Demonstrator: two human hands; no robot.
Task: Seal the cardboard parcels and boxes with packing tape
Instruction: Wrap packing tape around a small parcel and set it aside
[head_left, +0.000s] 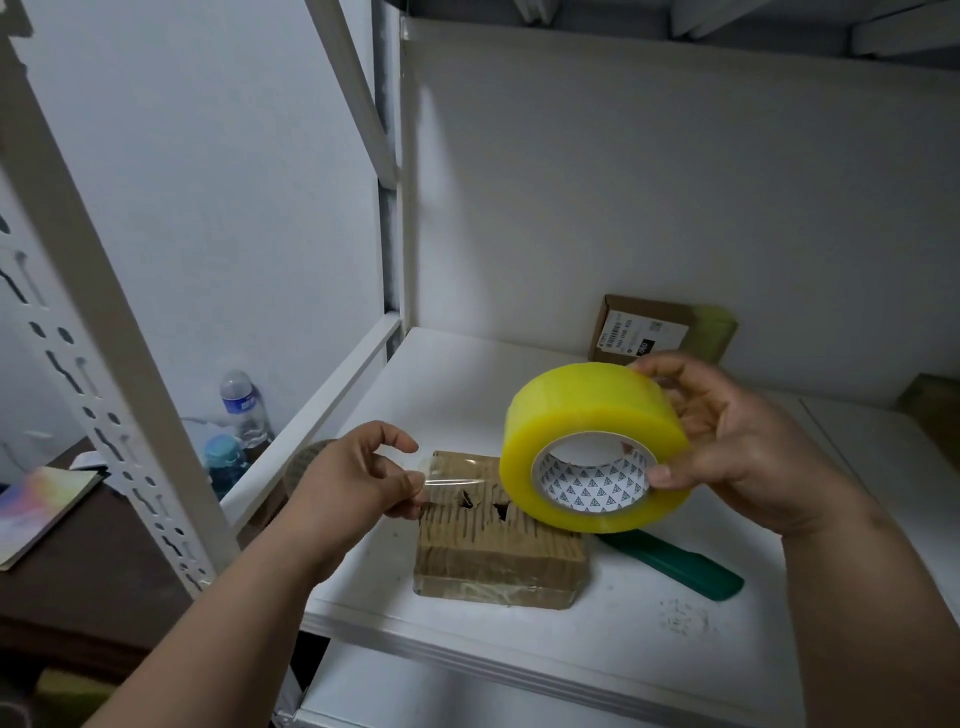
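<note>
Yellow tape roll (592, 441), one, gripped by right hand (727, 441) above brown parcel (498, 545) on shelf (623, 639). Clear strip pinched in left hand (358, 478) fingers. Second box (654, 327) behind, partly hidden.

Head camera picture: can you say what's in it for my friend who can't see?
A person's right hand holds up a big yellow tape roll while the left hand pinches its clear loose end, stretched over a small cardboard parcel on a white shelf. A green tool lies behind the parcel, and a labelled box leans against the back wall.
</note>
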